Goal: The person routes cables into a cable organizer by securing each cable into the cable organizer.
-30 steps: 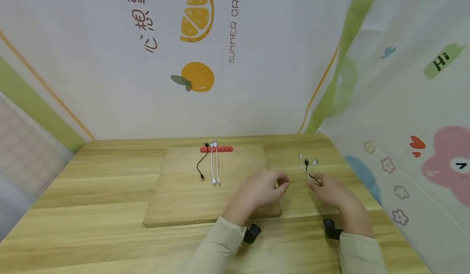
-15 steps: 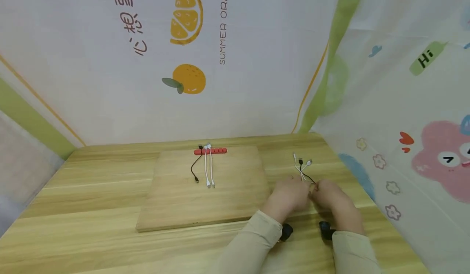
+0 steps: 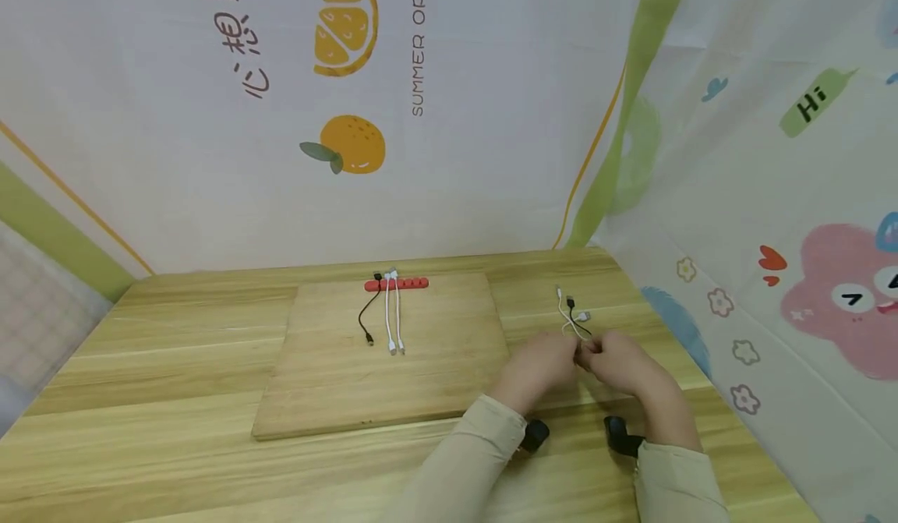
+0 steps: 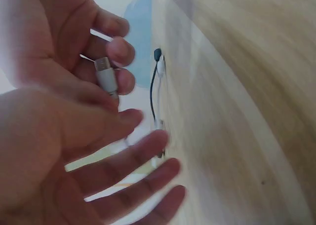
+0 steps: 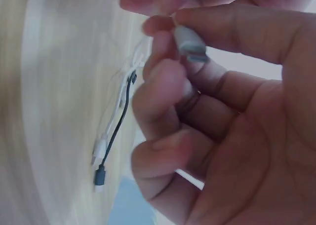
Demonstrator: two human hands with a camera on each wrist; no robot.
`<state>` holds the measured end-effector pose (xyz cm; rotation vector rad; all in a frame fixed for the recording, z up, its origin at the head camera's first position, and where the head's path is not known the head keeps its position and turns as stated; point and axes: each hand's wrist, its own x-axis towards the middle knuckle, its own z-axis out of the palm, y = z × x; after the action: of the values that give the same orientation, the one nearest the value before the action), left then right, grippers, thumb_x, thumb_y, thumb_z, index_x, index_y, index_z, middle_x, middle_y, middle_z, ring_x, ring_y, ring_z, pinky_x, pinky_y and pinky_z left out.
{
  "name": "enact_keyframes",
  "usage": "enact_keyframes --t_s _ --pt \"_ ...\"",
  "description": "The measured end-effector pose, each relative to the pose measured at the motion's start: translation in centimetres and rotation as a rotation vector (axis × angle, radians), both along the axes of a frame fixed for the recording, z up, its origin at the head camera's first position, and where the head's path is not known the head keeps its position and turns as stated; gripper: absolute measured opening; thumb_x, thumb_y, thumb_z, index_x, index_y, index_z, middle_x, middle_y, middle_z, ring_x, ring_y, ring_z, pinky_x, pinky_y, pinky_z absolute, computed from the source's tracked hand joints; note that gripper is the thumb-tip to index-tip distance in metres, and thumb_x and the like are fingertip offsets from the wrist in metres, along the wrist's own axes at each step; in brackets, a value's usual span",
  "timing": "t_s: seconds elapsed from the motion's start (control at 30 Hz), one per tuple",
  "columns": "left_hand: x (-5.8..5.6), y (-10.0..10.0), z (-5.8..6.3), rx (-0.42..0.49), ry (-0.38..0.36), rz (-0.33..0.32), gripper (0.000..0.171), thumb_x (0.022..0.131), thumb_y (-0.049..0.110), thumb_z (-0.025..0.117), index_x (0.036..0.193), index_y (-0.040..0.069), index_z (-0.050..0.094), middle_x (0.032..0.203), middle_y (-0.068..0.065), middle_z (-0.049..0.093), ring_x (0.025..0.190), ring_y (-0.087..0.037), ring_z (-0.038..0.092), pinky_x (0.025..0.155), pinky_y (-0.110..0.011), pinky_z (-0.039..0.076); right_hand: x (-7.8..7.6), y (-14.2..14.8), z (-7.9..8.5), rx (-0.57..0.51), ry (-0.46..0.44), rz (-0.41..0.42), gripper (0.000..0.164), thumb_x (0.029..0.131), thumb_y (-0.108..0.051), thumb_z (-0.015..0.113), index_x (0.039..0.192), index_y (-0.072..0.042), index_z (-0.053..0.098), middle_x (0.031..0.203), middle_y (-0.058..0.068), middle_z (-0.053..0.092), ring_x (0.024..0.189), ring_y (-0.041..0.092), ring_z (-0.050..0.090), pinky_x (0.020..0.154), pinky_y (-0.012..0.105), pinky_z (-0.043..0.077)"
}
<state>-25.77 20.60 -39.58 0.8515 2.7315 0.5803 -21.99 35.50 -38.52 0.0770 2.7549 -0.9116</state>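
Observation:
My right hand [image 3: 617, 363] pinches a white charging cable just behind its small plug [image 5: 190, 42], thumb against curled fingers. The metal end points back toward the palm. Close against it is my left hand [image 3: 543, 363], its thumb and fingertips right at the right hand's fingertips and the thin cable. In the left wrist view its fingers [image 4: 158, 141] are spread and only slightly bent, with a gap between thumb and index. Just beyond both hands, a black cable [image 3: 571, 305] and white cable ends [image 3: 584, 316] lie crossed on the table.
Left of the hands lies a wooden board [image 3: 337, 398]. A red cable holder strip [image 3: 414, 283] sits at its far edge, with one black cable [image 3: 363, 320] and two white cables [image 3: 390, 320] in it. Printed cloth [image 3: 477, 164] hangs behind and at right.
My left hand has moved right, from above the board's edge to meet the right hand. The right hand still holds the cable near the same spot. The head view has shifted slightly.

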Motion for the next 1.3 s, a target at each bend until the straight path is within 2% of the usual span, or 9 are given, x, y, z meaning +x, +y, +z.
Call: enact_keyframes --t_s 0.13,0.23,0.3,0.4,0.53,0.67,0.93,1.17,1.3 --pt "-1.1 -0.8 0.1 0.328 -0.197 0.077 0.019 0.096 0.0 0.061 0.098 0.009 0.077 0.084 0.001 0.066 0.062 -0.009 0.045 0.055 -0.021 0.036 0.1 -1.1 0.8 -0.023 0.032 0.015 0.03 0.106 -0.016 0.053 0.076 -0.014 0.046 0.07 0.0 0.045 0.06 0.016 0.036 0.059 0.032 0.035" --pt "-1.8 -1.6 0.3 0.624 -0.368 0.157 0.024 0.101 0.001 0.056 0.105 0.003 0.079 0.089 -0.004 0.071 0.062 -0.008 0.046 0.056 -0.019 0.038 0.1 -2.5 1.5 -0.028 0.047 0.046 0.028 0.105 -0.015 0.053 0.078 -0.013 0.046 0.071 0.0 0.043 0.06 0.015 0.036 0.059 0.031 0.034" --pt "-2.2 -2.3 0.5 0.759 -0.436 0.211 0.024 0.104 0.004 0.056 0.108 0.002 0.08 0.096 -0.005 0.074 0.067 -0.008 0.05 0.059 -0.019 0.041 0.2 -3.5 1.9 -0.039 0.059 0.075 0.028 0.106 -0.016 0.054 0.079 -0.013 0.046 0.069 0.0 0.04 0.059 0.015 0.034 0.059 0.03 0.033" --pt "-2.8 -3.3 1.0 0.878 -0.481 0.255 0.023 0.106 0.007 0.058 0.115 0.0 0.078 0.103 -0.009 0.078 0.077 -0.008 0.059 0.066 -0.021 0.047 0.4 -5.0 2.5 -0.057 0.079 0.097 0.024 0.104 -0.014 0.057 0.081 -0.01 0.052 0.07 0.0 0.044 0.059 0.015 0.037 0.06 0.03 0.035" --pt "-3.7 -5.0 1.8 0.985 -0.464 0.272 0.022 0.105 0.004 0.058 0.116 -0.002 0.077 0.101 -0.017 0.079 0.079 -0.01 0.066 0.073 -0.026 0.053 0.5 -7.0 2.8 -0.072 0.105 0.119 0.013 0.102 -0.013 0.062 0.094 -0.004 0.064 0.078 0.003 0.06 0.064 0.016 0.047 0.061 0.03 0.04" --pt "-4.3 -7.3 2.4 1.027 -0.412 0.266 0.022 0.106 0.003 0.058 0.116 -0.002 0.077 0.104 -0.023 0.079 0.082 -0.018 0.072 0.078 -0.032 0.059 0.5 -9.3 2.4 -0.079 0.123 0.18 0.008 0.1 -0.009 0.063 0.094 -0.005 0.064 0.075 0.002 0.06 0.062 0.014 0.047 0.059 0.028 0.039" --pt "-6.5 -13.4 3.9 0.945 -0.4 0.227 0.02 0.106 0.006 0.063 0.122 0.001 0.074 0.115 -0.021 0.077 0.107 -0.038 0.073 0.078 -0.024 0.057 1.2 -14.6 1.8 0.011 0.186 0.237 0.004 0.1 -0.009 0.065 0.1 -0.006 0.068 0.073 -0.003 0.064 0.06 0.011 0.055 0.055 0.027 0.044" --pt "-8.7 -18.4 5.5 0.983 -0.457 0.267 0.034 0.102 0.005 0.07 0.136 0.008 0.063 0.118 -0.022 0.077 0.088 -0.015 0.073 0.083 -0.029 0.06 0.7 -17.6 2.8 0.059 0.261 0.241 0.022 0.107 -0.012 0.058 0.122 0.0 0.068 0.071 0.0 0.061 0.058 0.012 0.05 0.053 0.028 0.042" --pt "-9.6 -20.3 5.4 0.961 -0.429 0.284 0.049 0.101 0.005 0.071 0.147 0.013 0.055 0.117 -0.022 0.077 0.085 -0.016 0.073 0.08 -0.031 0.059 0.3 -18.8 3.1 0.199 0.273 0.251 0.032 0.109 -0.015 0.057 0.137 -0.001 0.065 0.097 0.009 0.077 0.067 0.015 0.057 0.059 0.034 0.048"
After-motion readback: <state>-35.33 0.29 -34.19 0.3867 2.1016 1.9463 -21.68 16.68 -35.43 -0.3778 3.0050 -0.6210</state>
